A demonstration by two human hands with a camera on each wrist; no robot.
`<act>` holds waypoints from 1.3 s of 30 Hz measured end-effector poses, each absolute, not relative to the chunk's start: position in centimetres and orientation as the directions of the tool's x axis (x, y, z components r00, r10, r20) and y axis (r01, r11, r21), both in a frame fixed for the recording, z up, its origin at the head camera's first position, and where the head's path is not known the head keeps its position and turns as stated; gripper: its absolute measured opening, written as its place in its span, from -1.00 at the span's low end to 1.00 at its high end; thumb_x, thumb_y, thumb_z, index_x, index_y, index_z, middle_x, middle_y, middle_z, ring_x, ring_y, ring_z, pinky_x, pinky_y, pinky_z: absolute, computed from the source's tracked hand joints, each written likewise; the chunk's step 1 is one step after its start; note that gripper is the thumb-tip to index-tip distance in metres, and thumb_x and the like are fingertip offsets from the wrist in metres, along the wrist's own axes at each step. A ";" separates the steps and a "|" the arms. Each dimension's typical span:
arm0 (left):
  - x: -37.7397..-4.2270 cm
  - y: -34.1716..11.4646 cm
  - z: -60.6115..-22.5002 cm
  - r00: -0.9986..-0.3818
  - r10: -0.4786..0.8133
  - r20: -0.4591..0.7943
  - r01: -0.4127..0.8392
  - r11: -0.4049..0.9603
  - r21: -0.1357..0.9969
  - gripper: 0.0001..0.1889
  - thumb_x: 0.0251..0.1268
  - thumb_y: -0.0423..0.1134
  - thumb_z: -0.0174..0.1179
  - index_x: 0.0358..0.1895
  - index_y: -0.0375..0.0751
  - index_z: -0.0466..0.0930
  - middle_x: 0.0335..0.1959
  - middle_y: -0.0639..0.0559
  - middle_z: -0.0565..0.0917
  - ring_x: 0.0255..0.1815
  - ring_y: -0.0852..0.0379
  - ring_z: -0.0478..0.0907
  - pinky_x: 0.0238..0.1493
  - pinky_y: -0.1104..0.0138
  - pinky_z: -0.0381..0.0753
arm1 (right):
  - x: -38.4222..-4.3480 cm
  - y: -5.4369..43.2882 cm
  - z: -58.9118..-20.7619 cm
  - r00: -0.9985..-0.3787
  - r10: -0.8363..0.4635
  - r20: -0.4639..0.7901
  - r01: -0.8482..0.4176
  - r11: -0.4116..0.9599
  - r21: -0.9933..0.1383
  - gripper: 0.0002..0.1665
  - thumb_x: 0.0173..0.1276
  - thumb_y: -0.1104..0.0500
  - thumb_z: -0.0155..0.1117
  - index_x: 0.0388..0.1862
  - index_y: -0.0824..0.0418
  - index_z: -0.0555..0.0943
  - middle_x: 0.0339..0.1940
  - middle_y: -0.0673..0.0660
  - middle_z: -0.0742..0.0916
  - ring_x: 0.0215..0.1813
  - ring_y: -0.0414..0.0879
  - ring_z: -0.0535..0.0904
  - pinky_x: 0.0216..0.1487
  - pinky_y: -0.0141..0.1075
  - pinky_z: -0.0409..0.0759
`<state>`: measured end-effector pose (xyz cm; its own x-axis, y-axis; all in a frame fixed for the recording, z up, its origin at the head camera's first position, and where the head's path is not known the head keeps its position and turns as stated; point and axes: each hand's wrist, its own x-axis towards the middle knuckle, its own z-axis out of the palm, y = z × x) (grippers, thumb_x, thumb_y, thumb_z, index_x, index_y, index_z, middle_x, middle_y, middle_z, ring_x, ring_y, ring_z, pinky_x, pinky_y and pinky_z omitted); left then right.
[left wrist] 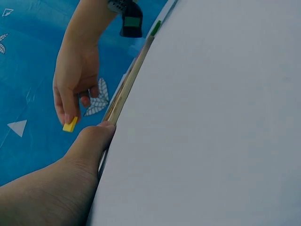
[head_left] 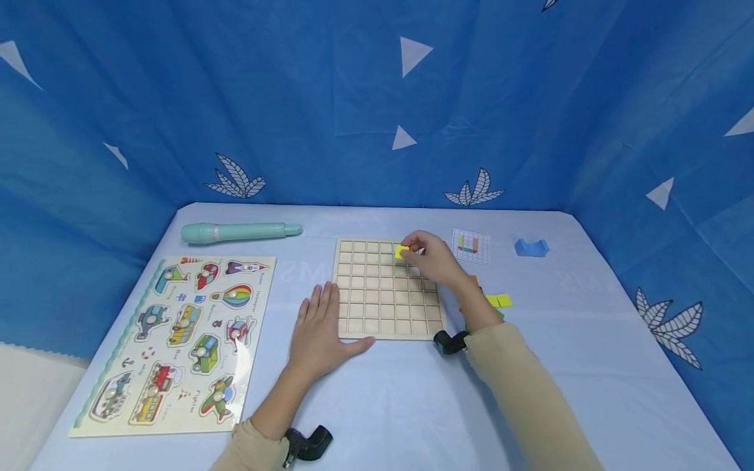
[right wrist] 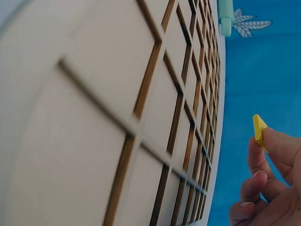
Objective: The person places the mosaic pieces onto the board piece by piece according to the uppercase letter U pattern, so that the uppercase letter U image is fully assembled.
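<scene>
One yellow tile (head_left: 402,252) — we are finding it above the far part of the gridded board (head_left: 373,297), the right hand (head_left: 432,256) pinching it between thumb and fingers. One left hand (head_left: 321,333), its fingers lying straight and gripping nothing; the thumb is touching the board's near edge. Hazards we are listing: the tile slipping, since only fingertips are holding it; the tile catching on a rib, if coming down askew; loose tiles (head_left: 499,301) scattering — the right forearm (head_left: 478,304) is hanging close by.
</scene>
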<state>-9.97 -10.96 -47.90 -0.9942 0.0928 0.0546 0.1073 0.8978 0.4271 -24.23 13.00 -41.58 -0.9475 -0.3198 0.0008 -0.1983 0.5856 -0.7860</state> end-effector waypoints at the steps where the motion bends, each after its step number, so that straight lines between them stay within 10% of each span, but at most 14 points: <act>1: -10.0 -10.9 -47.9 -0.994 0.093 0.054 0.107 0.898 0.426 0.35 -0.08 0.57 0.20 0.59 -0.32 -0.15 0.64 -0.19 -0.06 0.67 -0.14 -0.23 0.61 -0.08 -0.14 | -24.3 12.6 -41.6 -0.946 -0.324 -0.005 -0.195 0.583 -0.789 -0.81 0.45 0.10 0.25 -0.02 0.11 0.59 -0.15 0.10 0.66 -0.20 -0.02 0.51 -0.25 -0.26 0.51; 39: -10.0 -11.0 -47.9 -0.994 0.100 0.035 0.105 0.916 0.387 0.34 -0.05 0.59 0.14 0.60 -0.30 -0.16 0.64 -0.18 -0.06 0.67 -0.12 -0.23 0.62 -0.04 -0.15 | -25.7 4.8 -43.1 -0.931 -0.349 -0.109 -0.164 0.665 -0.729 -0.80 0.46 0.08 0.25 -0.01 0.08 0.59 -0.18 0.05 0.67 -0.23 -0.07 0.55 -0.19 -0.23 0.53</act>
<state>-10.04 -11.04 -47.88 -0.9944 0.0996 0.0346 0.1052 0.9159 0.3874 -25.73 4.77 -43.10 -0.9309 -0.3486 -0.1089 -0.1638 0.6651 -0.7286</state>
